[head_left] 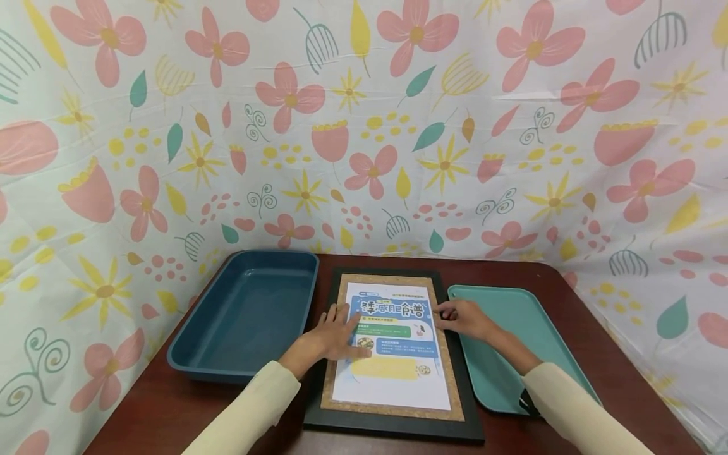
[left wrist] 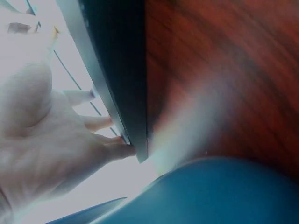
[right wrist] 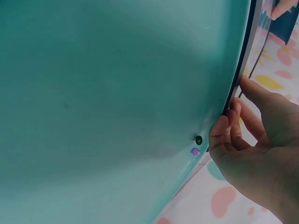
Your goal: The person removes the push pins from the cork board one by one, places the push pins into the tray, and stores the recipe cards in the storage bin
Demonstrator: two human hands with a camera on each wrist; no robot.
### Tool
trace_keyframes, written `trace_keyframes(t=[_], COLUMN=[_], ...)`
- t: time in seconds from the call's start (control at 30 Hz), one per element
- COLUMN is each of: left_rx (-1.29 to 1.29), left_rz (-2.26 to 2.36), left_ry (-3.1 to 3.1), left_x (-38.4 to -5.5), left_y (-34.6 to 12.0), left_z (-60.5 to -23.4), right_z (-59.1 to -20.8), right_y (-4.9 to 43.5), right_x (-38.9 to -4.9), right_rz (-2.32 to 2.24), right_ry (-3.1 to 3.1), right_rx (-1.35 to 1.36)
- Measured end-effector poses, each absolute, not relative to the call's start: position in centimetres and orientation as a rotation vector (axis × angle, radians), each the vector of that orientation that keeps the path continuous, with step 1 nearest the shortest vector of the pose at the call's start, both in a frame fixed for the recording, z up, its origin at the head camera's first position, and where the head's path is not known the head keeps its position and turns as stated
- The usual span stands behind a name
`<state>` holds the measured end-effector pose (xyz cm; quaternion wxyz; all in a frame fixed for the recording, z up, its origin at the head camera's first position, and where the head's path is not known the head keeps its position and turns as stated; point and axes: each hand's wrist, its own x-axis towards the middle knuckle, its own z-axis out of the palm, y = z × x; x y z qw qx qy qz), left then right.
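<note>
A printed sheet of paper (head_left: 392, 388) with blue, green and yellow blocks lies on a black-framed cork board (head_left: 418, 414). My left hand (head_left: 327, 338) is spread over the sheet's left side, its fingertips and thumb resting on the print. In the left wrist view, the black frame (left wrist: 117, 56) runs beside that hand's outer fingers. At the sheet's right edge, my right hand (head_left: 466, 319) touches the paper with thumb and index finger. The right wrist view has the right hand's thumb (right wrist: 257, 93) and index tip apart at the board, the other fingers loosely curled.
A deep blue tray (head_left: 190, 366) stands left of the board, a shallow teal tray (head_left: 500, 379) right of it. In the teal tray's corner lie a small black piece (right wrist: 199, 140) and a purple one (right wrist: 195, 151). A dark object (head_left: 527, 401) is partly hidden by the right sleeve.
</note>
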<state>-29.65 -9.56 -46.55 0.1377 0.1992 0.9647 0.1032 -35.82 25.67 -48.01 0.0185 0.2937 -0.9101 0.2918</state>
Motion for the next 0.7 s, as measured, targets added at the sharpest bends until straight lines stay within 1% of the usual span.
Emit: trace_keyframes(t=[0.43, 0.7], left_rx=[0.616, 0.500], left_rz=[0.533, 0.737], left_ry=[2.860, 2.958], left_x=[-29.0, -28.2], left_y=[-9.7, -9.3], left_z=[-47.3, -47.4], right_z=[-48.0, -48.0], right_y=[25.5, 25.5], right_x=[-35.7, -35.6], right_rz=[0.914, 0.913], right_ry=[-2.849, -2.851], right_rx=[0.903, 0.896])
